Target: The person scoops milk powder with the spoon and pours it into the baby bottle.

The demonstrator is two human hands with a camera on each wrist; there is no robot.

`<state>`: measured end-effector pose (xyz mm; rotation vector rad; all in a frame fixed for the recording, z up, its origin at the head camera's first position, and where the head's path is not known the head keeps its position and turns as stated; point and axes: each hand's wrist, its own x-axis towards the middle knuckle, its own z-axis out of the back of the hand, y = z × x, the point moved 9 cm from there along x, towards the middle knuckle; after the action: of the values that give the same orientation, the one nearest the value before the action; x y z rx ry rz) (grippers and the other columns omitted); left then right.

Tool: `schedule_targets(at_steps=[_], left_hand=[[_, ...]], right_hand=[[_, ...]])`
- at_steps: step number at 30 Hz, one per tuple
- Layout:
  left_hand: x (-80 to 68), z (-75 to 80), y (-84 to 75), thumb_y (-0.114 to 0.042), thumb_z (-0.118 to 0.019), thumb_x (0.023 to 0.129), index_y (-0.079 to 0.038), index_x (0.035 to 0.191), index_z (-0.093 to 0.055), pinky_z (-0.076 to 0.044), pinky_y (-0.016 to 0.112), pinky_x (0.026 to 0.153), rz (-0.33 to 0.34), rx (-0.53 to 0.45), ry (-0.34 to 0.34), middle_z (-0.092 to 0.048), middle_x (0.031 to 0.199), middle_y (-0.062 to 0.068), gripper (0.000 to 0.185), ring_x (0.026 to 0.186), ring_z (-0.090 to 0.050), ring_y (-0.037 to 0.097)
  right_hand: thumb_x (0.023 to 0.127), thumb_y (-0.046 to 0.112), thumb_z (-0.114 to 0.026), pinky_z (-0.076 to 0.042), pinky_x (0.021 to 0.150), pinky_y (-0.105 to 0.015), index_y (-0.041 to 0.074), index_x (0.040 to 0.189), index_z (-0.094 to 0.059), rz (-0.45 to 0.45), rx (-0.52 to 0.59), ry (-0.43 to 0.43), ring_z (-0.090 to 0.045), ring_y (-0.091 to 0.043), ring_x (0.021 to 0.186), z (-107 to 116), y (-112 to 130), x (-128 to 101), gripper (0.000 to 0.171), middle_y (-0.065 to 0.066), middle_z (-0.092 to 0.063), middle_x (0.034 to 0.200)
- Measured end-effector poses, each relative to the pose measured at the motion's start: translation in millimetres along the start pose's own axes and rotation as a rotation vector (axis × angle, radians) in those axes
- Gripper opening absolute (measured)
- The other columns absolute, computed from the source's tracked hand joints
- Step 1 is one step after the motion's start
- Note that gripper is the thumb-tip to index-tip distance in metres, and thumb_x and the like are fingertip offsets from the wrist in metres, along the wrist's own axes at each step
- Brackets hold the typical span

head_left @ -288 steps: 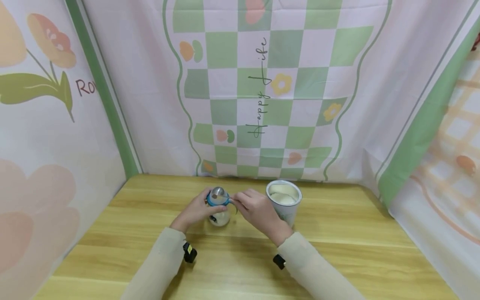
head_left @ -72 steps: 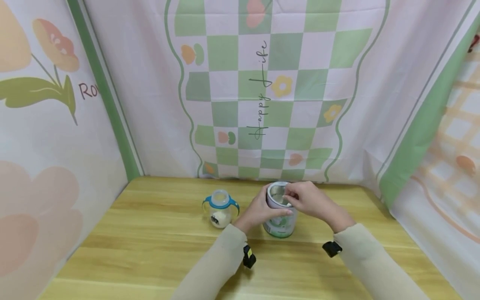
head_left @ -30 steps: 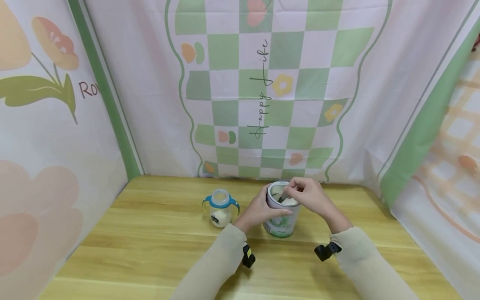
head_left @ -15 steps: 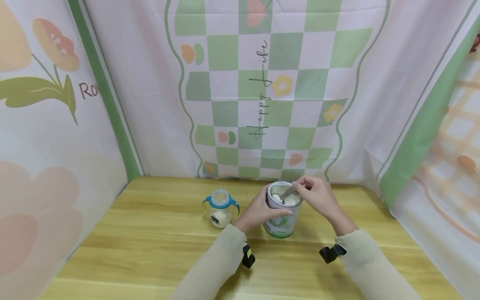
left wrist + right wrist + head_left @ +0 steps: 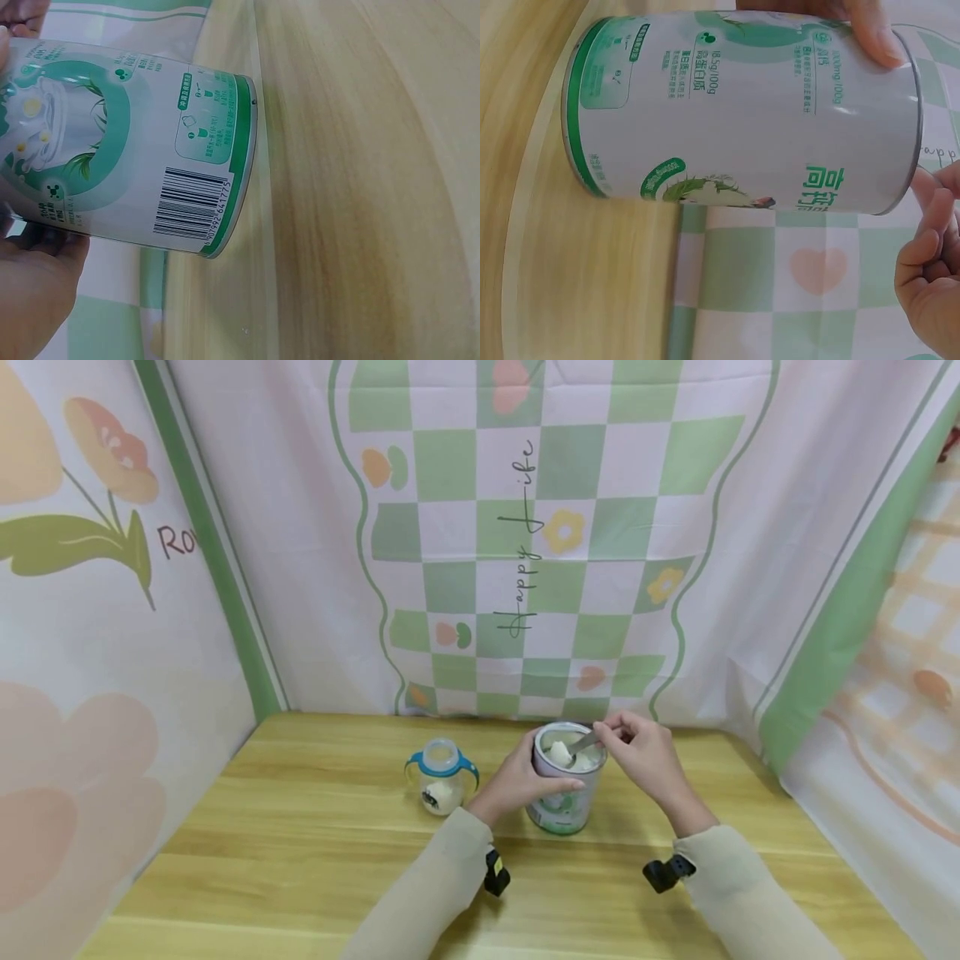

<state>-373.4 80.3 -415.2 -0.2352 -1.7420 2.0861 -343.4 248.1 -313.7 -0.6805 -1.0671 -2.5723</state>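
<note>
Displaced slightly to the right since half a second ago are the right hand and its spoon, whose white heap now shows more fully; the left hand, the can and the bottle keep their places. Thumb and fingertips of the right hand pinch the spoon's handle, which slants down to the left over the rim, its loaded end lying within the can's mouth. Fingers of the left hand grasp the can's left side, the thumb laid across its near face. Upright on the far part of the wooden table, the can holds white powder. Its green-and-white label reads, in the right wrist view, "18.5g/100g", "高蛋白质" and, in large green characters, "高钙", the remainder being cut off; "1000mg" appears higher up. Visible in the left wrist view is a barcode with digits ending "641775"; smaller print is too fine to read. Left of the can, apart from it, stands the clear bottle with two blue handles, pale contents and a dark, illegible print. Beyond the table, a checkered cloth bears "Happy Life", running vertically; lettering on the left-hand cloth begins "Ro".
</note>
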Motion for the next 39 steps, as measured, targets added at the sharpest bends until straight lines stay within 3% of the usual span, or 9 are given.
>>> schedule_targets(at_steps=[8,26,35,39], left_hand=[[-1.7,-1.3,-0.7,-0.047,-0.087,0.075,-0.034,0.15,-0.034,-0.046,0.042,0.098,0.01,-0.026,0.001,-0.051,0.134,-0.013,0.093,0.117,-0.055,0.009],[-2.9,-1.1,-1.5,-0.047,-0.087,0.077,-0.034,0.15,-0.034,-0.045,0.041,0.1,0.014,-0.009,-0.003,-0.05,0.136,-0.013,0.091,0.118,-0.054,0.008],[-2.3,-0.8,-1.5,-0.048,-0.087,0.076,-0.033,0.151,-0.034,-0.045,0.042,0.1,0.017,-0.005,0.0,-0.049,0.137,-0.012,0.093,0.12,-0.053,0.01],[-1.9,-0.6,-0.2,-0.047,-0.087,0.076,-0.034,0.151,-0.034,-0.045,0.042,0.1,0.03,-0.014,-0.003,-0.049,0.137,-0.013,0.093,0.12,-0.053,0.009]], right_hand=[[0.098,0.022,-0.067,-0.041,0.047,-0.025,0.008,0.085,-0.069,0.046,-0.005,-0.057,-0.05,-0.015,0.055,5,0,-2,0.02,0.0,-0.064,0.069],[0.098,0.022,-0.068,-0.041,0.048,-0.023,0.009,0.083,-0.068,0.056,-0.004,-0.1,-0.05,-0.014,0.055,8,0,-5,0.02,0.0,-0.063,0.069],[0.098,0.027,-0.067,-0.038,0.046,-0.023,0.007,0.085,-0.069,-0.023,0.06,-0.103,-0.048,-0.014,0.054,9,-11,-7,0.025,-0.007,-0.068,0.073],[0.099,0.03,-0.067,-0.036,0.045,-0.024,0.005,0.086,-0.069,-0.087,0.117,-0.097,-0.045,-0.012,0.053,8,-21,-7,0.029,-0.004,-0.068,0.073]])
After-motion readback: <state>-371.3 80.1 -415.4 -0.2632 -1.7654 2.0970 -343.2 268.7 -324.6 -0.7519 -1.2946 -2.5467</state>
